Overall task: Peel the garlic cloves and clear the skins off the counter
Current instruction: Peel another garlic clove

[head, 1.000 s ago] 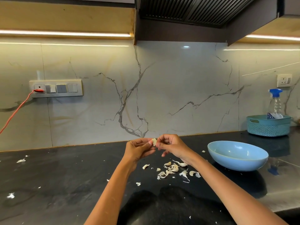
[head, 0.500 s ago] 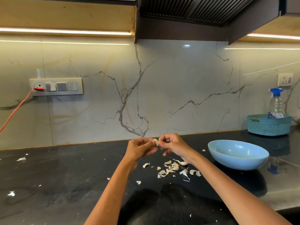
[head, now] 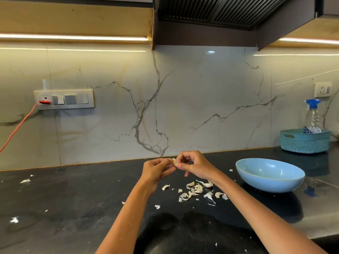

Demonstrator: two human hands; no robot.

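Note:
A pale garlic clove (head: pixel 174 161) is held above the black counter (head: pixel 73 208) between both hands. My left hand (head: pixel 156 170) pinches it from the left with thumb and fingertips. My right hand (head: pixel 194 165) pinches its right side, fingers curled over it. Below the hands lies a scatter of garlic cloves and white skins (head: pixel 197 190) on the counter. One loose clove (head: pixel 165 187) sits a little left of that pile.
A light blue bowl (head: pixel 269 182) stands right of the pile. A teal basket (head: pixel 305 143) holding a spray bottle (head: pixel 312 116) is at the back right. Skin scraps (head: pixel 25 180) lie on the counter's left side. An orange cable (head: pixel 16 127) hangs from the wall socket.
Both hands stay together on the clove, with only small finger shifts. The view has tilted slightly, nothing else moved.

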